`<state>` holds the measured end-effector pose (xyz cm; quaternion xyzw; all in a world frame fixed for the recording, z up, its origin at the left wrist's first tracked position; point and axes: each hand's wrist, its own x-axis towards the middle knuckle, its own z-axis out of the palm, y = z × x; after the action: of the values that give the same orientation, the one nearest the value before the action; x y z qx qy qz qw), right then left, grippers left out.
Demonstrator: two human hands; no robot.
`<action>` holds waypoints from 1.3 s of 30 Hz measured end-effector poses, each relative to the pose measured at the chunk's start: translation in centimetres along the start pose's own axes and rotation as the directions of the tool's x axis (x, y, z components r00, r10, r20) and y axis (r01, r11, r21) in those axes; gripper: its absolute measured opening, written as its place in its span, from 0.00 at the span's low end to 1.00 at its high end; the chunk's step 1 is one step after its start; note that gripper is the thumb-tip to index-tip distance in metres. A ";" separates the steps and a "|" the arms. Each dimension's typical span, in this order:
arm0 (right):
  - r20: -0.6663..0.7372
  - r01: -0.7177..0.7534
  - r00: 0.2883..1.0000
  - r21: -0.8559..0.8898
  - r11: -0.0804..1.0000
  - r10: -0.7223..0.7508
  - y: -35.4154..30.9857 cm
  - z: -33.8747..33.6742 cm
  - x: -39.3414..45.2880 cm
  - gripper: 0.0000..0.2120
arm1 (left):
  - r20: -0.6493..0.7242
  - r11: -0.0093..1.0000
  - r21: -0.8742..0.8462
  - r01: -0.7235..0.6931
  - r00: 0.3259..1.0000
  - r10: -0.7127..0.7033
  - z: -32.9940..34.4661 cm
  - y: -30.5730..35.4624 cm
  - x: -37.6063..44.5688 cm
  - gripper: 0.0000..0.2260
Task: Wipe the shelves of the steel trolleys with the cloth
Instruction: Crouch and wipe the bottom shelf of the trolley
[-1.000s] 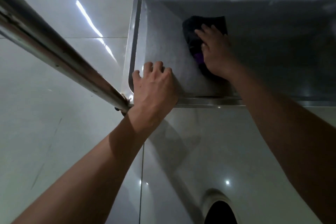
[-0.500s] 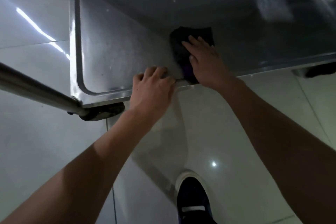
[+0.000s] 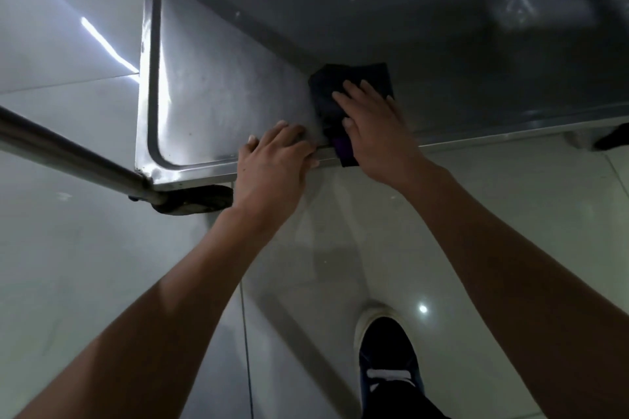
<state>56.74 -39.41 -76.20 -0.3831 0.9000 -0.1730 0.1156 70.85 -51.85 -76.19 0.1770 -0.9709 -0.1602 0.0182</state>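
A low steel trolley shelf [image 3: 218,112] with a raised rim fills the upper part of the head view. A dark cloth [image 3: 326,95] with a purple corner lies flat on it, its near end hanging over the front rim. My right hand [image 3: 377,133] presses down on the cloth with straight fingers. My left hand [image 3: 272,163] rests on the front rim just left of the cloth, fingers bent over the edge onto the shelf. Part of the cloth is hidden under my right hand.
A steel post [image 3: 68,153] runs diagonally from the left edge to the shelf's near left corner, above a dark caster wheel [image 3: 197,202]. Another caster [image 3: 609,139] shows at the right. Glossy floor tiles [image 3: 85,282] surround the trolley. My shoe [image 3: 388,357] stands below.
The view has shifted, so the shelf's left corner and wheel now show. My right hand has drawn the cloth toward the front rim, and the cloth now hangs over it. My left hand stays on the rim.
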 end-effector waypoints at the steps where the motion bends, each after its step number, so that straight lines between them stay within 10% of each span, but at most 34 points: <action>1: 0.005 0.006 1.000 -0.001 1.000 -0.006 -0.5 0.2 0.1 0.23 | -0.005 1.000 -0.002 0.002 1.000 -0.002 -0.1 -0.5 -0.3 0.12; 14: -0.048 0.037 0.998 -0.071 0.997 -0.041 0.1 0.7 -0.5 0.23 | -0.010 0.999 0.047 0.016 1.000 -0.016 -2.1 -5.1 -2.2 0.13; 39: -0.162 -0.268 0.952 -0.041 0.963 0.258 20.9 -9.2 -5.0 0.22 | 0.072 0.972 0.038 -0.231 0.971 0.227 4.5 19.3 9.9 0.15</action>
<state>43.39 -20.20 -75.75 -0.2486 0.9542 -0.1570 0.0553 54.68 -36.86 -74.60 0.0587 -0.9883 -0.1405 -0.0003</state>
